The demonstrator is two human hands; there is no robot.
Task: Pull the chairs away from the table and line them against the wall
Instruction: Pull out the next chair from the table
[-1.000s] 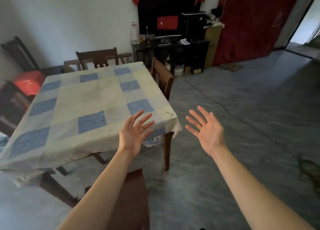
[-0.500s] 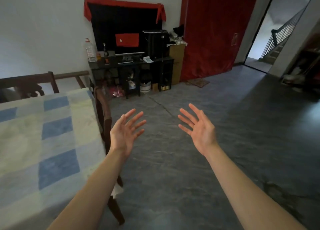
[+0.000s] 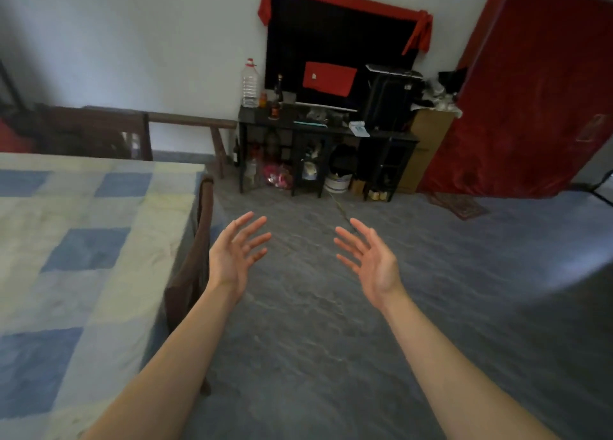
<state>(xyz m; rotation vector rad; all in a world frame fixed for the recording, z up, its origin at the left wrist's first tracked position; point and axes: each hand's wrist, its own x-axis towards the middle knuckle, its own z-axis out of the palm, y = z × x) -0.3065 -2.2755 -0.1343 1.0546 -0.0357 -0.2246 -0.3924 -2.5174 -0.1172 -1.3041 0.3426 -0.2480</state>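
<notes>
The table (image 3: pixel 99 250) with a blue, cream and white checked cloth fills the left side. A dark wooden chair (image 3: pixel 195 257) is tucked against its right edge, only the backrest and one leg showing. A second wooden chair (image 3: pixel 99 134) stands at the table's far side. My left hand (image 3: pixel 235 254) hovers open just right of the near chair's backrest, not touching it. My right hand (image 3: pixel 371 260) is open over the floor, further right. Both palms face each other, fingers spread.
A wooden bench (image 3: pixel 192 124) runs along the white back wall. A black shelf unit (image 3: pixel 325 141) with bottles, a screen and clutter stands against that wall. A red upright slab (image 3: pixel 530 91) leans at right. A small mat (image 3: pixel 457 205) lies on the grey floor.
The view has swung right then slightly back left and moved closer to the table's right side. Both hands stay open and raised, now beside the side chair's backrest.
</notes>
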